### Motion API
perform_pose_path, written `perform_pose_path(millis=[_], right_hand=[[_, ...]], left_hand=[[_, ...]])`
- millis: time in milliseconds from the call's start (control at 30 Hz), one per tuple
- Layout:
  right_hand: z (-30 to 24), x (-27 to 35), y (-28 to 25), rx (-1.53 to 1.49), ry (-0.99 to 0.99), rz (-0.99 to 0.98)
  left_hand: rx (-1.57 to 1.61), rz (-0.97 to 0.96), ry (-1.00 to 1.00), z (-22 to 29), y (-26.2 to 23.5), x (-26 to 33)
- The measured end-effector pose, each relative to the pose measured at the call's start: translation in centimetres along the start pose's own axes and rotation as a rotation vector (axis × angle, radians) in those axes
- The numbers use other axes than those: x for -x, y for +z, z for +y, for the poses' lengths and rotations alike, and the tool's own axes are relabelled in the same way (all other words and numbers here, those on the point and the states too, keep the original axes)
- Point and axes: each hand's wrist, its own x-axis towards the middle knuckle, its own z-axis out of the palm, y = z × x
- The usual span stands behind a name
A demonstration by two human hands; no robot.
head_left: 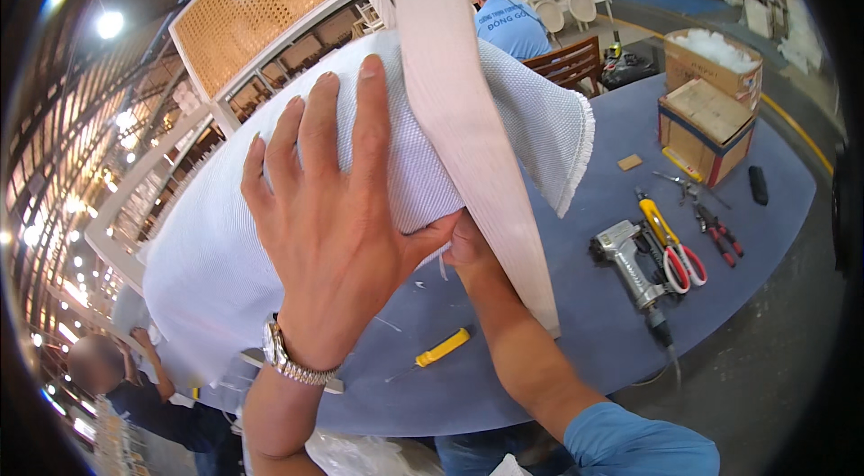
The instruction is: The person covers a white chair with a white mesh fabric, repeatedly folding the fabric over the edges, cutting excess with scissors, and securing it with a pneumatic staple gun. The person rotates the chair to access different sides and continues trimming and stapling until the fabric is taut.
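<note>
My left hand (328,179), with a watch at the wrist, lies spread on the pale woven fabric (225,215) covering the seat of a chair. Its thumb presses at the fabric's edge, beside a whitewashed wooden chair leg (468,125). There, my right hand (466,242) is closed on the fabric edge, its fingertips mostly hidden by the leg and cloth. A loose flap of the fabric with a frayed edge hangs out past the leg's other side. The chair is tipped on the table, and its cane panel (261,4) rises at the far left.
On the blue-grey table (558,359) lie a yellow screwdriver (443,347), a staple gun (634,269), red-handled scissors (682,267), a yellow cutter (655,217) and pliers (717,231). Cardboard boxes (706,130) stand at the right. One person (508,22) is beyond the table, another (166,395) at lower left.
</note>
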Motion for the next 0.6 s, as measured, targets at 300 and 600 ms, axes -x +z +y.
perform_pose_path(millis=[300, 600], right_hand=[[-2.5, 9.0, 0.2, 0.405, 0.363, 0.010], [-20.0, 23.3, -1.7, 1.565, 0.023, 0.222]], left_hand=[[0.102, 0.050, -0.039, 0.3, 0.8, 0.4], [0.165, 0.143, -0.079, -0.5, 0.9, 1.3]])
